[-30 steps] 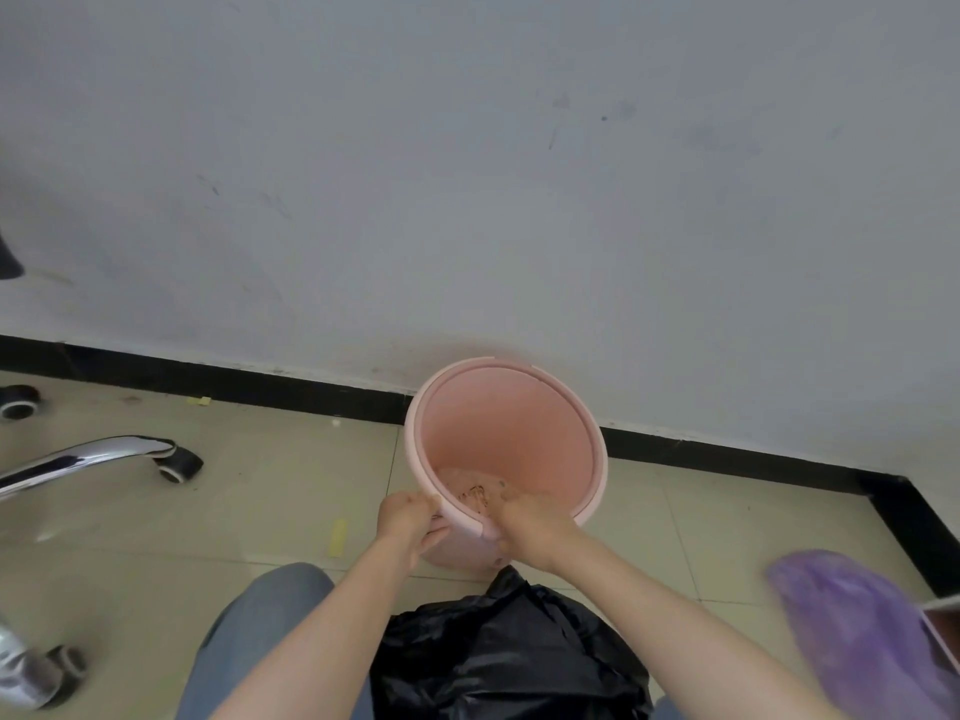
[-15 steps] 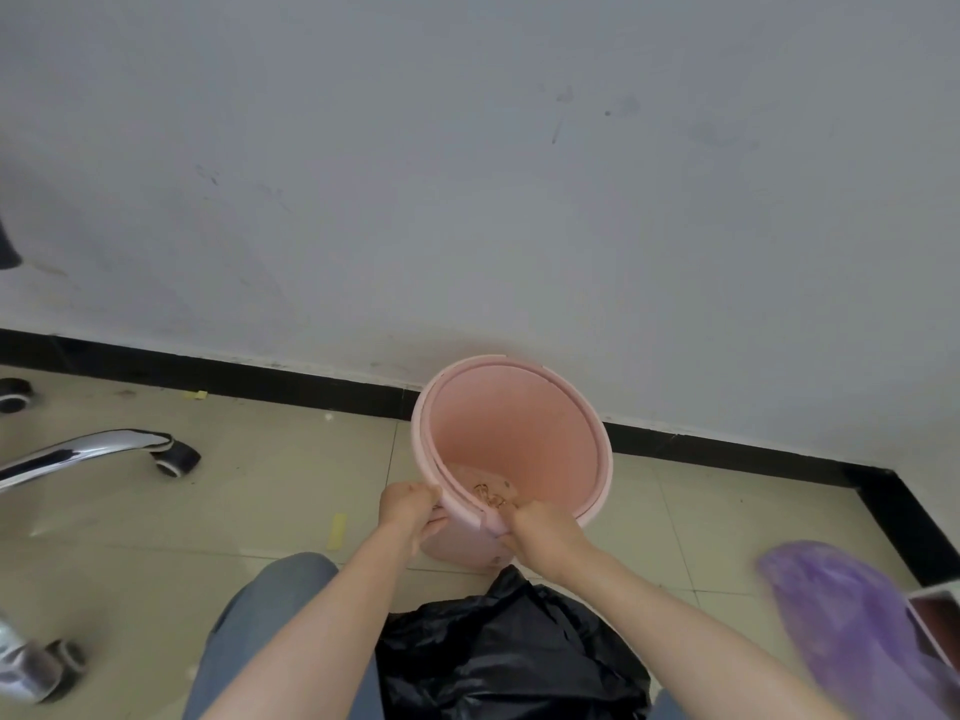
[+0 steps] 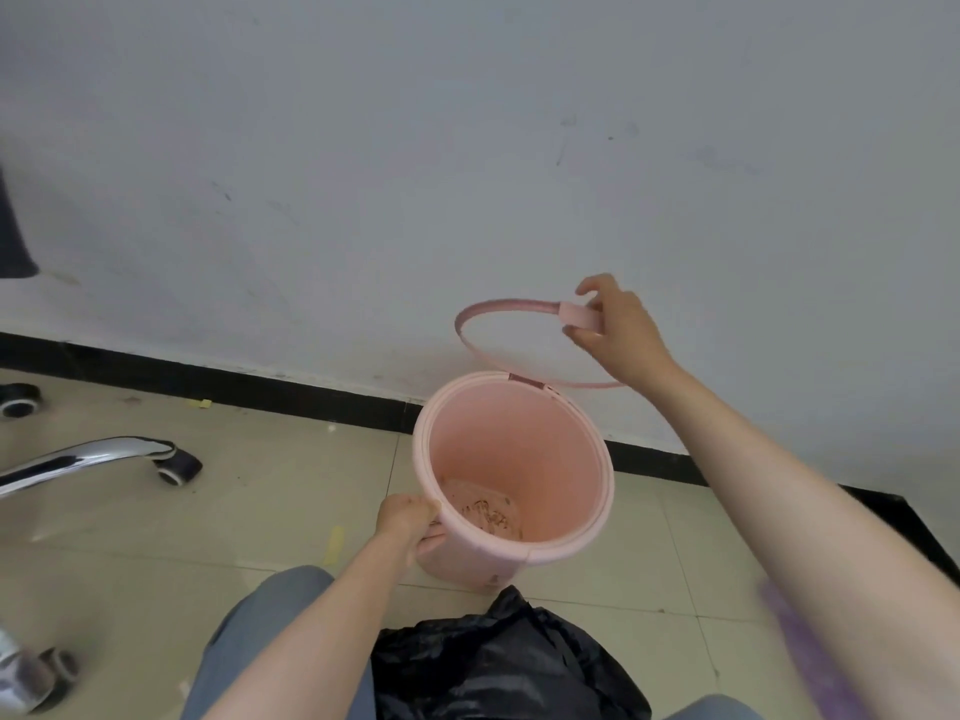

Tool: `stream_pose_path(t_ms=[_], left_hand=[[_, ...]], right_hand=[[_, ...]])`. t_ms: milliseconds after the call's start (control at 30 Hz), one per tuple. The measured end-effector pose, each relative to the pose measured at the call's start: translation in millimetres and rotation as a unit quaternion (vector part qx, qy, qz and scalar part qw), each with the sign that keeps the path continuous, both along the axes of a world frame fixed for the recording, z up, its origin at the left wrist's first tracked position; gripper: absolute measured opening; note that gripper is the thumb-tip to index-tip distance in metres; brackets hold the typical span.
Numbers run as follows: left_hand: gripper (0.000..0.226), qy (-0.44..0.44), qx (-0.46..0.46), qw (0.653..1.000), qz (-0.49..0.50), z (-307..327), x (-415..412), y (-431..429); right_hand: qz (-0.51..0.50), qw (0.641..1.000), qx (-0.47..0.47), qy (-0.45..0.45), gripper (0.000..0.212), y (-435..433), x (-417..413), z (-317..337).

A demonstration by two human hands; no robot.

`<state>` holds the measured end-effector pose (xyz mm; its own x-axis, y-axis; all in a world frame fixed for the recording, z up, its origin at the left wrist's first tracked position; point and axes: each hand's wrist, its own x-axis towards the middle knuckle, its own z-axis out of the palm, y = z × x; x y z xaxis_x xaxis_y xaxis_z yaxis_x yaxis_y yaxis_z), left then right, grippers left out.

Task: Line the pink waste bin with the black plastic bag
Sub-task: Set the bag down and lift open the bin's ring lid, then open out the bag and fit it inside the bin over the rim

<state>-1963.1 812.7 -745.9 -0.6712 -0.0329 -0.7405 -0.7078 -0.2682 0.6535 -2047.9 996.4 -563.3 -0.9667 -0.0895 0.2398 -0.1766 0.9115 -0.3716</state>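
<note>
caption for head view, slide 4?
Right hand lifts pink plastic ring off pink waste bin; left hand steadies it.

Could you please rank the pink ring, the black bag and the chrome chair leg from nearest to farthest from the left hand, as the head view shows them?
From the left hand, gripping the pink bin's near rim:
1. Black bag, just below on the lap.
2. Pink ring, lifted above the bin in the right hand.
3. Chrome chair leg, far left on the floor.

Pink bin [image 3: 582,517], pink ring [image 3: 498,306], glossy black bag [image 3: 498,667], beige floor tiles [image 3: 208,537].
</note>
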Motion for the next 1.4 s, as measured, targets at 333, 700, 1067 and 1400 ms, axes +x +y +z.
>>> stream_pose_path(t_ms=[333, 700, 1067, 1400], left_hand=[[0.028, -0.008, -0.010, 1.000, -0.009, -8, -6, 0], [0.026, -0.017, -0.018, 1.000, -0.002, -13, -10, 2], [0.022, 0.027, -0.039, 0.999, -0.019, -9, -1, 8], [0.048, 0.066, -0.371, 0.865, -0.330, -102, 60, 59]], right_hand=[[-0.105, 0.982, 0.159, 0.022, 0.071, -1, -65, -11], [-0.062, 0.983, 0.148, -0.084, 0.068, 16, -49, -45], [-0.220, 0.966, -0.133, 0.026, 0.059, 32, 79, -138], [-0.233, 0.922, -0.063, -0.305, 0.062, 33, 189, -278]])
